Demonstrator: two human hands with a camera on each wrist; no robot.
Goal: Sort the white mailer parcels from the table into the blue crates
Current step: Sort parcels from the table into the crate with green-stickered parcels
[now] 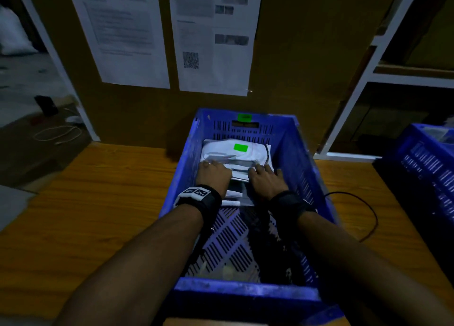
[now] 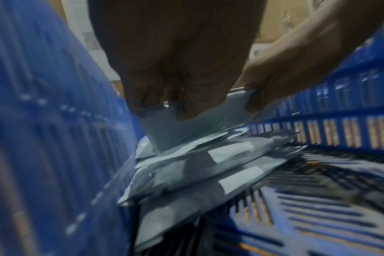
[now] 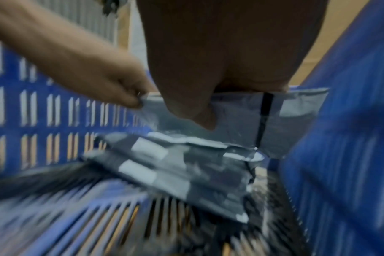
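Observation:
A blue crate (image 1: 186,168) stands on the wooden table (image 1: 98,203). Both my hands are inside it. My left hand (image 1: 213,169) and right hand (image 1: 263,174) each pinch the near edge of a white mailer parcel (image 1: 235,153) that carries a green sticker. In the left wrist view my left hand (image 2: 184,107) has its thumb on top of that parcel (image 2: 186,131). The right wrist view shows my right hand (image 3: 195,110) gripping the same parcel (image 3: 237,124). Under it lies a stack of mailers (image 2: 197,175) on the crate floor, toward the far end.
A second blue crate (image 1: 427,158) sits at the table's right edge, and a black cable (image 1: 366,205) loops between the crates. A cardboard wall with paper sheets (image 1: 127,43) rises right behind the crate. White shelving (image 1: 368,67) stands at the right.

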